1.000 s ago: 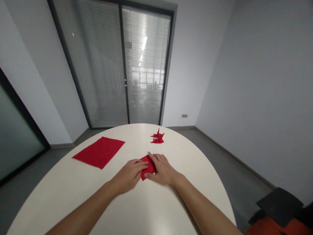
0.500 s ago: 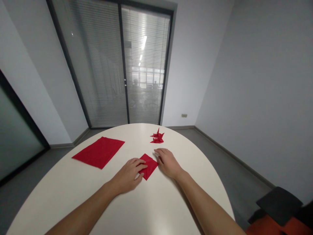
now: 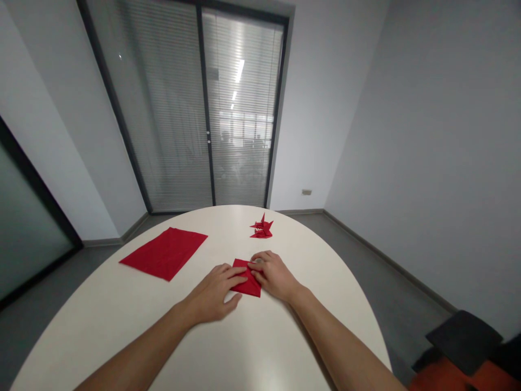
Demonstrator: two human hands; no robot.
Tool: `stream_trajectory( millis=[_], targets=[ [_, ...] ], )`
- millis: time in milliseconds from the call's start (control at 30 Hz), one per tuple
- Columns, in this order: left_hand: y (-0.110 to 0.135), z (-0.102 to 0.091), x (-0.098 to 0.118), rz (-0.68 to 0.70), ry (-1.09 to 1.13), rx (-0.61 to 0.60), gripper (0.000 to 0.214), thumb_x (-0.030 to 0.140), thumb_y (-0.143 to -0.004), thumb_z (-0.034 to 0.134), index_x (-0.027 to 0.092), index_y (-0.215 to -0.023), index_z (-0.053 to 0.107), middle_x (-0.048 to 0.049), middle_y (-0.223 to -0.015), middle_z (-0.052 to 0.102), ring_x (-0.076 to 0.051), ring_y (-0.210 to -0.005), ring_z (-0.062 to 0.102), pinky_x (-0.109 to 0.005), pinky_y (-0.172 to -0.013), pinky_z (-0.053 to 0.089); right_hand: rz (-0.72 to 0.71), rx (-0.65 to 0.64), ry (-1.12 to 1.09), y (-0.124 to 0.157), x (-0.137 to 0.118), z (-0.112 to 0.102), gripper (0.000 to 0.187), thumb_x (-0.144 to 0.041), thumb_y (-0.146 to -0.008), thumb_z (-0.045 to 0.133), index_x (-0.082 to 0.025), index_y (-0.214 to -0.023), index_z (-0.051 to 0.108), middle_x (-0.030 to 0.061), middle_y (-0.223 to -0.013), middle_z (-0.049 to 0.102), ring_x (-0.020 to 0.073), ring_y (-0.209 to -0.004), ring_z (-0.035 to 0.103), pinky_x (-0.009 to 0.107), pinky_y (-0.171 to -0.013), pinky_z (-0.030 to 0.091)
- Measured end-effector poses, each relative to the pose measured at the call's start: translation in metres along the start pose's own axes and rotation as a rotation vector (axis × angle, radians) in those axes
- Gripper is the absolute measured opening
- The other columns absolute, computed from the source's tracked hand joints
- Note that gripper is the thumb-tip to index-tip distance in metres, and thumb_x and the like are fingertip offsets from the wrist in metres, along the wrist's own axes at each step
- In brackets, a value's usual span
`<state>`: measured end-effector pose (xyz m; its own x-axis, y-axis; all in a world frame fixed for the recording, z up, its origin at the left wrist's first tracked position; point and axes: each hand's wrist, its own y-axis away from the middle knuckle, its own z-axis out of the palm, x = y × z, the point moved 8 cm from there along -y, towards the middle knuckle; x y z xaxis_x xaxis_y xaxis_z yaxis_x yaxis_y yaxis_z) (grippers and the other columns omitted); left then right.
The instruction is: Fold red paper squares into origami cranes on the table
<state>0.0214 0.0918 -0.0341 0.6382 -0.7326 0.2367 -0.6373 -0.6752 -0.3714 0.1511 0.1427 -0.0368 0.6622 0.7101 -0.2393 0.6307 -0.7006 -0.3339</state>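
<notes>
A small folded piece of red paper (image 3: pixel 246 283) lies on the white oval table (image 3: pixel 252 347) between my hands. My left hand (image 3: pixel 214 296) lies flat, its fingertips pressing the paper's left edge. My right hand (image 3: pixel 273 274) has curled fingers pinching the paper's upper right edge, lifting or folding it over. A stack of flat red sheets (image 3: pixel 165 252) lies to the far left. Folded red paper figures (image 3: pixel 261 228) sit near the table's far edge.
Glass doors with blinds (image 3: pixel 207 108) stand beyond the table. Grey walls close in on both sides. A black and orange chair (image 3: pixel 464 353) is at the lower right, off the table's edge.
My right hand moved off the paper to the right, then came back and took hold of its upper right edge. The paper changed shape. My left hand stayed on the paper's left side.
</notes>
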Motion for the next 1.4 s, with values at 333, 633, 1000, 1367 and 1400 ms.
stream_trajectory(
  millis=[333, 633, 1000, 1367, 1400],
  targets=[
    [-0.001, 0.003, -0.006, -0.107, -0.018, -0.016, 0.040, 0.022, -0.090, 0.057, 0.024, -0.130, 0.061, -0.0049, -0.134, 0.064, -0.026, -0.113, 0.056, -0.047, -0.102, 0.044, -0.057, -0.145, -0.108, 0.006, -0.005, -0.001, 0.050, -0.037, -0.091, 0.061, -0.023, -0.138, 0.059, 0.0117, -0.144, 0.055, 0.0298, -0.135, 0.044, 0.048, -0.115, 0.029],
    [0.001, 0.005, -0.014, -0.156, -0.095, -0.002, 0.034, 0.031, -0.093, 0.056, 0.022, -0.126, 0.064, -0.0077, -0.135, 0.063, -0.028, -0.117, 0.055, -0.049, -0.102, 0.043, -0.106, -0.139, -0.126, 0.006, -0.008, -0.007, 0.039, -0.029, -0.089, 0.063, -0.031, -0.128, 0.068, 0.0065, -0.144, 0.056, 0.0282, -0.140, 0.041, 0.049, -0.117, 0.028],
    [0.001, 0.002, -0.015, -0.161, -0.092, 0.013, 0.032, 0.028, -0.093, 0.055, 0.022, -0.122, 0.066, -0.0064, -0.129, 0.067, -0.027, -0.118, 0.057, -0.046, -0.104, 0.044, -0.108, 0.037, -0.078, 0.003, -0.002, -0.020, 0.022, -0.023, -0.092, 0.062, -0.026, -0.108, 0.077, 0.0083, -0.124, 0.067, 0.0256, -0.119, 0.055, 0.043, -0.106, 0.039],
    [-0.004, 0.000, -0.015, -0.171, -0.038, 0.020, 0.029, 0.028, -0.098, 0.049, 0.021, -0.120, 0.067, -0.0074, -0.124, 0.069, -0.025, -0.114, 0.058, -0.043, -0.100, 0.047, -0.189, -0.009, -0.154, 0.000, -0.029, -0.016, 0.016, -0.027, -0.095, 0.060, -0.023, -0.103, 0.073, 0.0035, -0.099, 0.075, 0.0187, -0.090, 0.065, 0.031, -0.086, 0.042],
    [-0.004, -0.001, -0.015, -0.176, -0.031, 0.022, 0.029, 0.028, -0.098, 0.049, 0.021, -0.120, 0.067, -0.0076, -0.123, 0.070, -0.025, -0.113, 0.059, -0.043, -0.099, 0.047, -0.192, -0.011, -0.163, 0.000, -0.029, -0.016, 0.015, -0.026, -0.096, 0.060, -0.023, -0.102, 0.073, 0.0034, -0.099, 0.075, 0.0185, -0.090, 0.065, 0.031, -0.086, 0.042]
  ],
)
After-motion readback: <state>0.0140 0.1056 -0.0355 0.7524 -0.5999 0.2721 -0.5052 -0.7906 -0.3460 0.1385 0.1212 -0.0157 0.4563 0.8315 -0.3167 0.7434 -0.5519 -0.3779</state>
